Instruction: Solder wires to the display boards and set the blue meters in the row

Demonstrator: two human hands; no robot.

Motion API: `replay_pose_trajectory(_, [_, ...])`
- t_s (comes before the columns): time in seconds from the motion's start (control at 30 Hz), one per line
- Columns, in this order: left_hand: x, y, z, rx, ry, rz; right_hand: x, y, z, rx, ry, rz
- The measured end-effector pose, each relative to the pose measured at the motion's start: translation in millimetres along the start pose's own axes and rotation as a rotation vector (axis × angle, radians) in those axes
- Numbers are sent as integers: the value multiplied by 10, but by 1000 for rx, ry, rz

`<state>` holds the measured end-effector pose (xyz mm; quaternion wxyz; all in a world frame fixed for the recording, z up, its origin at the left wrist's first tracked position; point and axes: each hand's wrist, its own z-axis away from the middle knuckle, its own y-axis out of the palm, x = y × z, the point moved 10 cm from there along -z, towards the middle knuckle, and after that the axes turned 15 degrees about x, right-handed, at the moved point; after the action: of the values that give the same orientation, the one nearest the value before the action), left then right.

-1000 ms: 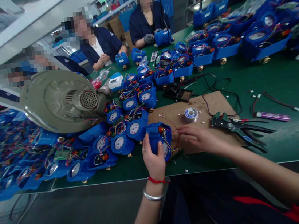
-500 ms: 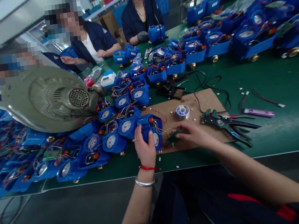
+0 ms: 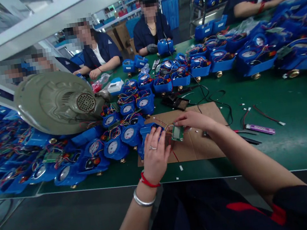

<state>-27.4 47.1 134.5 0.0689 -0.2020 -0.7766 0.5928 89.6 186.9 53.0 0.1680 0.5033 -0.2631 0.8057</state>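
Cardboard (image 3: 200,147) on the table (image 3: 302,148), under the circuit board (image 3: 177,132), with meters (image 3: 113,147) left and behind, loose wires (image 3: 268,114) right.

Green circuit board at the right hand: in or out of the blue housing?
Out: the right hand holds the circuit board by its edge, beside the blue housing, its face visible.

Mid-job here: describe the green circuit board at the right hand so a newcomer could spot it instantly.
Find the flat brown cardboard sheet on the dark green tabletop. Over its left part, the bare right hand holds a small rectangular green circuit board, fingertips at its upper edge. Unlike the blue meters with round white dials to its left, it carries a pale rectangular panel.
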Motion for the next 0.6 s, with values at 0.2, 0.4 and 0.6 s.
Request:
replay_pose_trajectory(0.2, [-306,447,-249,309,157,-27,132,304,94,213,-95,109])
replay_pose_trajectory(0.4, [-78,376,-261,200,22,98,-10,-302,270,-191,-148,239])
replay_pose_trajectory(0.6, [213,106,-164,-64,-244,261,-340,-265,190,-425,-133,523])
